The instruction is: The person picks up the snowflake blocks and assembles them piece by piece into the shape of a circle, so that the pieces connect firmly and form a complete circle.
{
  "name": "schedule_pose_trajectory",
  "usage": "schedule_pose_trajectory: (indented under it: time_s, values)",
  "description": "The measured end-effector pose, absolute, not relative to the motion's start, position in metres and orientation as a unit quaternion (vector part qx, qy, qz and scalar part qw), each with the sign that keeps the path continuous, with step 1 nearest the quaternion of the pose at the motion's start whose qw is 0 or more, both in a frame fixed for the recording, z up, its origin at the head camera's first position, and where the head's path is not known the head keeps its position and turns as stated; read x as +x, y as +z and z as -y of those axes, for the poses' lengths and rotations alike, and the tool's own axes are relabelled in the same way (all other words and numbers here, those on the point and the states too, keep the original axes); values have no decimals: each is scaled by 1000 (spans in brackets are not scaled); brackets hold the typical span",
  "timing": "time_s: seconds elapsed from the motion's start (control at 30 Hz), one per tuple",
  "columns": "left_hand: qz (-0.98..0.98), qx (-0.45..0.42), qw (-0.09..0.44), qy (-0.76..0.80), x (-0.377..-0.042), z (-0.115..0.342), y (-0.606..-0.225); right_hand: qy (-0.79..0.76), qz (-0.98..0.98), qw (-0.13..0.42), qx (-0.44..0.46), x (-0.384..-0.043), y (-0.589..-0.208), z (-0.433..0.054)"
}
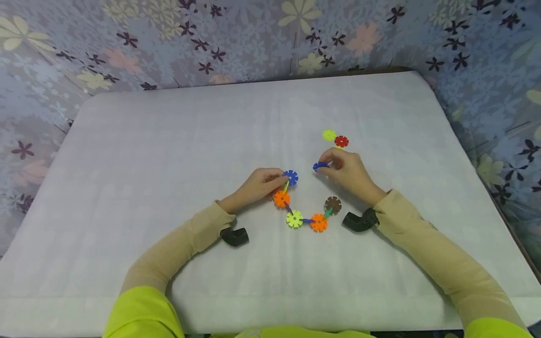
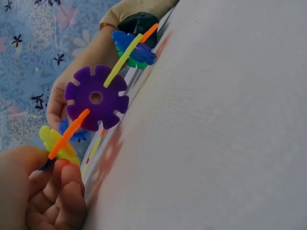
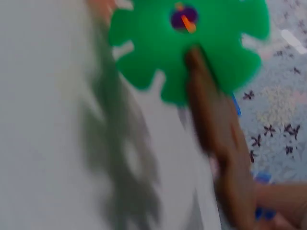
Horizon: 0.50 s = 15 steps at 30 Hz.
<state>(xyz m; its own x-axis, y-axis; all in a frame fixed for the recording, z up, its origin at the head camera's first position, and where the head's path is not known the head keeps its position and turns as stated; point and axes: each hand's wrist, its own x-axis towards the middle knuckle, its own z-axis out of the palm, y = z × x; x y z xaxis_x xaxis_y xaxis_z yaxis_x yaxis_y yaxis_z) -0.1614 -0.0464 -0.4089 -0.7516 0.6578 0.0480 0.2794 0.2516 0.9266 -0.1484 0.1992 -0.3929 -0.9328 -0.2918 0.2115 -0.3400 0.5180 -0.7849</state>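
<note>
A chain of slotted plastic discs [image 1: 294, 219] in orange, yellow-green, blue, purple, green and brown curves across the white table. My left hand [image 1: 265, 181] pinches its upper left end, by a blue disc [image 1: 290, 177]. In the left wrist view, thumb and fingertips grip at a yellow disc [image 2: 59, 145], joined through an orange disc to a purple disc [image 2: 97, 97]. Up and to the right, my right hand [image 1: 347, 170] pinches a separate blue disc [image 1: 320, 165] between thumb and fingers. The right wrist view shows the chain's green disc [image 3: 225, 62] and brown disc [image 3: 216, 124] up close, blurred.
Beyond my right hand lie a loose yellow-green disc [image 1: 328, 135] and a red disc [image 1: 341, 141], with more discs partly hidden by the hand. Black wrist mounts [image 1: 359, 221] stick out from both sleeves. Flowered cloth [image 1: 253, 42] borders the white table [image 1: 177, 131].
</note>
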Motion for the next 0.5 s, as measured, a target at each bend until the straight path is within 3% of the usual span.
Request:
schedule_pose_trajectory:
  time_s: [0.2,0.5]
  values:
    - [-753,332,202,531,-163,44,-408,627,747,-124,181,-145,-398,-194]
    - [-759,300,229,530,-158,48,-405,634,725,-129,237,-139,-405,-184]
